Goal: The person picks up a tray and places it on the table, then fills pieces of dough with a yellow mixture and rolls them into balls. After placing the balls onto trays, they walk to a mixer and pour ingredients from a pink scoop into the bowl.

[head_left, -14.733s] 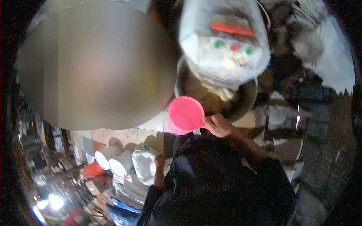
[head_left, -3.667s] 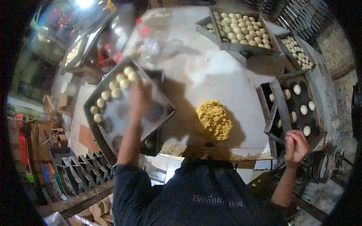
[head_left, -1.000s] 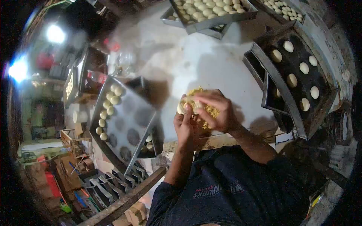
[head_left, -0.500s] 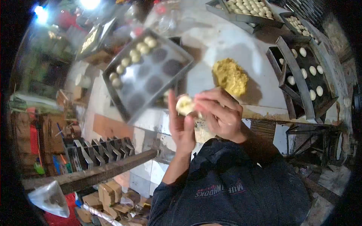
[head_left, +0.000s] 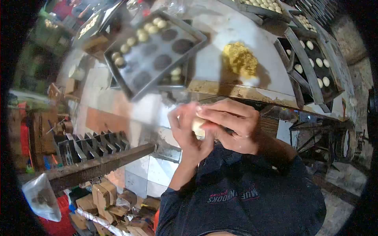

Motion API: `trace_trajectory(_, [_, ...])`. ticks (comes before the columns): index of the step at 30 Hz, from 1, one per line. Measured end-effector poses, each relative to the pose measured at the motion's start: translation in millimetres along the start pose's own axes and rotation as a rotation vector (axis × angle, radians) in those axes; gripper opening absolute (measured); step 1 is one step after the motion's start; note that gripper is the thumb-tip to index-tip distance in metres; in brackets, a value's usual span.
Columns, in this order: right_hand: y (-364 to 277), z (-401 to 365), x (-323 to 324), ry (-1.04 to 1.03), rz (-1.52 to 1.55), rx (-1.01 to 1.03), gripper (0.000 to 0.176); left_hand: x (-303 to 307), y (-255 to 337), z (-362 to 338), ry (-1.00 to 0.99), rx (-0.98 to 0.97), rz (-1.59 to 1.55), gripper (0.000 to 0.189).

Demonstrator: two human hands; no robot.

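Right hand (head_left: 236,124) moved further over dough (head_left: 198,127), left hand (head_left: 188,135) also gripping it, dough partly hidden, left fingertips (head_left: 190,107) blurred

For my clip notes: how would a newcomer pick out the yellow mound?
Start at the pale worktop. Near its front edge, between the large tray on the left and the dark trays on the right, lies the yellow mound. Its crumbly surface and yellow colour set it apart from the round, pale dough balls.

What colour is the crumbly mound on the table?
The crumbly mound is yellow, seen best in the head view.
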State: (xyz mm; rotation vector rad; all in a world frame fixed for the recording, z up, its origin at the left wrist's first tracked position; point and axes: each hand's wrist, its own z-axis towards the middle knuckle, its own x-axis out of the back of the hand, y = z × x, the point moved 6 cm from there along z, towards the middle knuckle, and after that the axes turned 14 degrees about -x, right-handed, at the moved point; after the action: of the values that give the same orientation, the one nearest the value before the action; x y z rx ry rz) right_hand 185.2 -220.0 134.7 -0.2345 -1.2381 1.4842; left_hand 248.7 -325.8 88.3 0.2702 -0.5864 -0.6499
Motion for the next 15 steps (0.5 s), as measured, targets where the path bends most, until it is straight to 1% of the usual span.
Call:
trace_trajectory(1, [0, -1, 7, 0.051, -0.038, 0.124, 0.030, -5, -3, 2, 0.150, 0.137, -0.297, 0.049])
trace_trajectory(2, [4, 0, 15, 0.055, -0.019, 0.143, 0.028, -13, -7, 0, 0.293, 0.282, -0.594, 0.046])
trace_trajectory(3, [5, -1, 26, 0.071, -0.027, 0.128, 0.028, -26, -9, -2, 0.206, 0.319, -0.694, 0.036])
trace_trajectory(4, [8, 1, 43, 0.078, 0.055, 0.031, 0.026, -38, -6, -1, 0.288, 0.360, -0.997, 0.034])
trace_trajectory(5, [10, 2, 59, 0.085, 0.142, -0.065, 0.025, -50, -2, 0, 0.370, 0.406, -1.297, 0.037])
trace_trajectory(6, [20, -1, 67, 0.051, 0.206, -0.364, 0.022, -63, 7, 11, 0.285, 0.393, -1.286, 0.045])
trace_trajectory(7, [31, -6, 76, 0.069, 0.208, -0.376, 0.022, -76, 5, 15, 0.265, 0.400, -1.295, 0.045])
trace_trajectory(9, [49, -20, 98, 0.091, 0.326, -0.182, 0.026, -97, 16, 33, 0.087, 0.012, -0.935, 0.041])
trace_trajectory(10, [58, -26, 111, 0.198, 0.304, -0.082, 0.026, -109, 25, 44, 0.081, 0.010, -0.825, 0.037])
trace_trajectory(11, [61, -31, 128, 0.170, 0.244, -0.055, 0.030, -127, 33, 52, 0.147, -0.029, -0.874, 0.033])
trace_trajectory(13, [66, -36, 160, 0.299, 0.059, 0.029, 0.033, -161, 49, 73, 0.225, -0.011, -0.657, 0.046])
trace_trajectory(14, [74, -44, 180, 0.311, 0.001, 0.060, 0.028, -182, 60, 84, 0.249, -0.022, -0.681, 0.058])
trace_trajectory(15, [89, -48, 206, 0.332, -0.014, 0.057, 0.028, -206, 67, 90, 0.336, 0.041, -0.777, 0.070])
